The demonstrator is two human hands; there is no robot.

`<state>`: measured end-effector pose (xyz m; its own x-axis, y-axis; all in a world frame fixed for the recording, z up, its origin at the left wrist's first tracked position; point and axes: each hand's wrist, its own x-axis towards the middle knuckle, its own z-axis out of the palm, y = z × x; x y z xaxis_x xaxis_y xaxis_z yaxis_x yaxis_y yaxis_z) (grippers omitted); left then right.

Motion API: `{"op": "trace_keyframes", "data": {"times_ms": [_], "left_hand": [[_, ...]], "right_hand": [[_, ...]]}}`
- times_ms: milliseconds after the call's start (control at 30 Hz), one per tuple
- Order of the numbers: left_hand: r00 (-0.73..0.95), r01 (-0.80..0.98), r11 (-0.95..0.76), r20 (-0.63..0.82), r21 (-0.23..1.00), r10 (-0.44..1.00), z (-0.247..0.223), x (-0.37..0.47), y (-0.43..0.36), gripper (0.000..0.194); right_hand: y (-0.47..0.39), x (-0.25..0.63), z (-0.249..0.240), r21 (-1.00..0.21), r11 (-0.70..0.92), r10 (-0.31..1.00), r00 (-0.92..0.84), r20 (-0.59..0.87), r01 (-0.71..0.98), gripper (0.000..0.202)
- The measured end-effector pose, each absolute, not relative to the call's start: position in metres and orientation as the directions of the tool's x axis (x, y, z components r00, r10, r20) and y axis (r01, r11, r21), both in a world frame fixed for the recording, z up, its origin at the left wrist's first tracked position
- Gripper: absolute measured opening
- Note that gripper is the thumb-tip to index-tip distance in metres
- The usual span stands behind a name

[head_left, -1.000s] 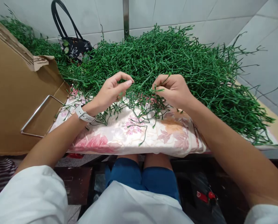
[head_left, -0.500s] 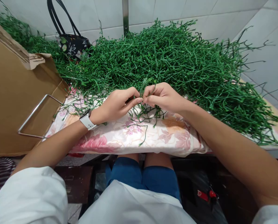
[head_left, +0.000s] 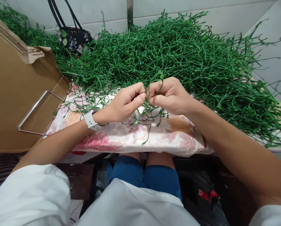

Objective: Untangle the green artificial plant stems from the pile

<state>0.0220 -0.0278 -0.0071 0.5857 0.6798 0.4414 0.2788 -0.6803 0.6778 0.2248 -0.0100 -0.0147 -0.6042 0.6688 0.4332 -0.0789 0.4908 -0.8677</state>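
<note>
Green bud-tipped sprigs (head_left: 161, 76) pinched thumb-to-forefinger in both left hand (head_left: 127, 102) and right hand (head_left: 168, 95), each curled nearly closed, just above the floral cloth (head_left: 121, 144). Probably light, thin and springy, apt to tangle with the heap (head_left: 178, 53) behind; best gripped mid-stem, sparing the buds. At left, cardboard box (head_left: 15, 94), contents hidden; beyond, black floral tote bag (head_left: 76, 40), likewise impossible to see into.

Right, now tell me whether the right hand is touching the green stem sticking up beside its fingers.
Touching. The head view shows the green stem curving down across the right hand, against its curled fingers.
</note>
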Motion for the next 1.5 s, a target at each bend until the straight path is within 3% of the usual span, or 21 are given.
{"op": "trace_keyframes", "data": {"times_ms": [133, 433, 567, 600, 700, 833, 1100, 1367, 1500], "left_hand": [[0.495, 0.233, -0.63, 0.468, 0.741, 0.732, -0.009, 0.027, -0.03, 0.044], [0.295, 0.266, -0.599, 0.527, 0.756, 0.797, -0.012, 0.017, -0.007, 0.051], [-0.18, 0.157, -0.457, 0.48, 0.875, 0.858, 0.012, -0.019, 0.026, 0.041], [-0.138, 0.127, -0.459, 0.474, 0.879, 0.87, 0.018, -0.023, 0.029, 0.033], [0.063, 0.119, -0.593, 0.59, 0.796, 0.805, 0.023, -0.018, 0.02, 0.041], [0.282, 0.083, -0.551, 0.511, 0.83, 0.812, 0.011, 0.0, 0.003, 0.046], [0.317, 0.201, -0.533, 0.46, 0.822, 0.829, 0.002, 0.007, -0.003, 0.041], [0.487, 0.325, -0.607, 0.422, 0.725, 0.765, 0.002, 0.007, -0.011, 0.035], [0.537, 0.309, -0.604, 0.389, 0.735, 0.748, 0.01, 0.005, -0.013, 0.031]], "right_hand": [[-0.011, 0.222, -0.009, -0.838, 0.533, 0.652, -0.575, 0.494, -0.115, 0.015], [-0.013, 0.216, -0.012, -0.814, 0.536, 0.641, -0.52, 0.565, -0.224, 0.022], [-0.015, 0.233, -0.004, -0.822, 0.442, 0.639, -0.517, 0.57, -0.36, 0.022], [-0.013, 0.237, -0.001, -0.821, 0.416, 0.655, -0.498, 0.568, -0.39, 0.02], [-0.004, 0.246, 0.006, -0.844, 0.331, 0.719, -0.467, 0.515, -0.421, 0.02], [0.004, 0.248, 0.006, -0.901, 0.236, 0.793, -0.463, 0.395, -0.364, 0.028], [0.005, 0.25, 0.005, -0.923, 0.132, 0.791, -0.523, 0.318, -0.362, 0.028], [0.007, 0.248, 0.0, -0.928, 0.238, 0.74, -0.566, 0.364, -0.285, 0.035], [0.008, 0.249, 0.0, -0.932, 0.183, 0.771, -0.542, 0.333, -0.312, 0.032]]}}
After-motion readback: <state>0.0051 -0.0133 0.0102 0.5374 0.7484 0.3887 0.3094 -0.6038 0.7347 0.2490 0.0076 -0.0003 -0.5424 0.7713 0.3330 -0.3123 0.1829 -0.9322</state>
